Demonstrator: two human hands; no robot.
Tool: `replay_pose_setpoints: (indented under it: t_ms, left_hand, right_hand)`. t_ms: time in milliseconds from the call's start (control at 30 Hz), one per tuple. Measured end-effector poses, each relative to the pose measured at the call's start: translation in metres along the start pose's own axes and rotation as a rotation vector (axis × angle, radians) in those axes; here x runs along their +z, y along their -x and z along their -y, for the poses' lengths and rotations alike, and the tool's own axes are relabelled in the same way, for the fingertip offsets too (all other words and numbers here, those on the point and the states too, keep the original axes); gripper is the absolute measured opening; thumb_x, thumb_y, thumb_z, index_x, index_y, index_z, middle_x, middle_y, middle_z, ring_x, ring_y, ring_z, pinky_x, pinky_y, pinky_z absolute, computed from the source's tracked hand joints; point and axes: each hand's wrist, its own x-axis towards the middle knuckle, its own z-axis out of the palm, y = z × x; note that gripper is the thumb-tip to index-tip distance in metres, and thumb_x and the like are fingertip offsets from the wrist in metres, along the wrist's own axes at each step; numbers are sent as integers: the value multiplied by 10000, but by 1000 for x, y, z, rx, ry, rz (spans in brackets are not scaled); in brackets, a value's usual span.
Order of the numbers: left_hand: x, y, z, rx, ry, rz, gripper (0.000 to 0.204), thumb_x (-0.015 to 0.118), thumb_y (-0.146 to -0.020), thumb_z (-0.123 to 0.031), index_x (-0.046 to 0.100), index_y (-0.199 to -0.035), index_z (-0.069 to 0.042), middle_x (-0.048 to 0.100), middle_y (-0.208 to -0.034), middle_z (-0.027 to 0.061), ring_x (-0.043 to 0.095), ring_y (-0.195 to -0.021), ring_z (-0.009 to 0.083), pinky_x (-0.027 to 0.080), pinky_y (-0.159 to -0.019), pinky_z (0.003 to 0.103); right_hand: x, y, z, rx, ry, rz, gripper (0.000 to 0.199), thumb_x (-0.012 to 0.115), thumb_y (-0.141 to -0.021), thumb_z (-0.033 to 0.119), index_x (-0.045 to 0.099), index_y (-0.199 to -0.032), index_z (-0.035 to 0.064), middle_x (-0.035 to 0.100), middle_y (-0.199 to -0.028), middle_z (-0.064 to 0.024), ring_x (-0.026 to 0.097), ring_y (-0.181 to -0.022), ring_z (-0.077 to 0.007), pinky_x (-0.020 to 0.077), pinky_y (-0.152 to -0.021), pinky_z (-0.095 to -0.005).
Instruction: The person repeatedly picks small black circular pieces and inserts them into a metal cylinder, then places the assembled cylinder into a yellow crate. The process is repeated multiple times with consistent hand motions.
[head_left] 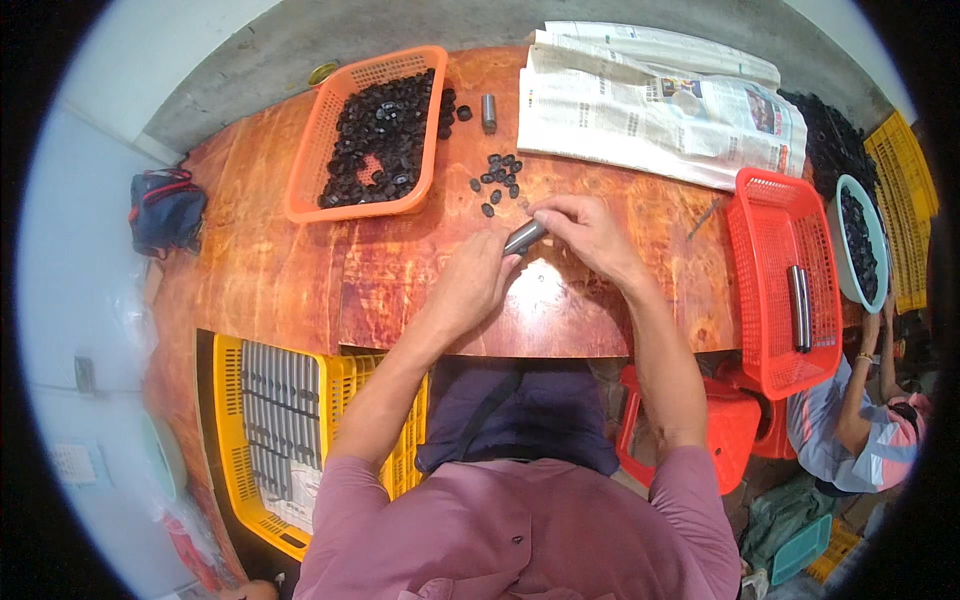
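My left hand grips a short grey metal tube above the middle of the reddish wooden table. My right hand pinches the tube's upper end with its fingertips; whether a small part sits under those fingers is hidden. Just beyond the hands lies a loose cluster of small black round caps. An orange basket at the back left is full of the same black caps. Another grey tube lies beside that basket.
Folded newspaper covers the table's back right. A red basket on the right holds two dark tubes. A yellow crate of grey tubes sits low at my left. Another person sits at right, near a bowl of black caps.
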Motion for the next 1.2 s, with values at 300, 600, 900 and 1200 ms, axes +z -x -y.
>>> replay_pose_setpoints:
  t_ms: [300, 600, 900, 1200]
  left_hand:
    - [12, 0, 4, 184, -305, -20, 401, 725, -878, -164, 578, -1216, -6, 623, -991, 158, 596, -905, 342, 485, -792, 452]
    - [17, 8, 3, 142, -170, -114, 397, 765, -829, -99, 624, -1194, -30, 654, -1040, 142, 627, -909, 333, 503, -797, 427]
    - [15, 9, -3, 115, -131, -81, 440, 772, -819, -89, 609, -1222, -17, 638, -1055, 148, 605, -945, 335, 491, -825, 421]
    - [15, 8, 5, 162, -187, -88, 404, 774, -817, -159, 661, -1190, -48, 628, -968, 83, 614, -897, 280, 478, -759, 399]
  right_hand:
    - [-3, 14, 2, 224, 71, 24, 273, 648, -906, 106, 708, -1126, -43, 735, -939, -136, 682, -851, -180, 536, -770, -323]
    - [3, 29, -13, -27, 146, -43, 186, 692, -883, 62, 721, -1058, 5, 719, -939, -113, 674, -847, -206, 525, -760, -330]
    - [7, 36, -24, -176, 150, -110, 191, 708, -853, 26, 714, -1043, 16, 723, -986, -131, 682, -907, -285, 529, -810, -372]
    - [9, 40, -23, -233, 338, -148, 195, 740, -833, 37, 708, -1025, 31, 725, -1022, -130, 675, -954, -318, 531, -853, -408]
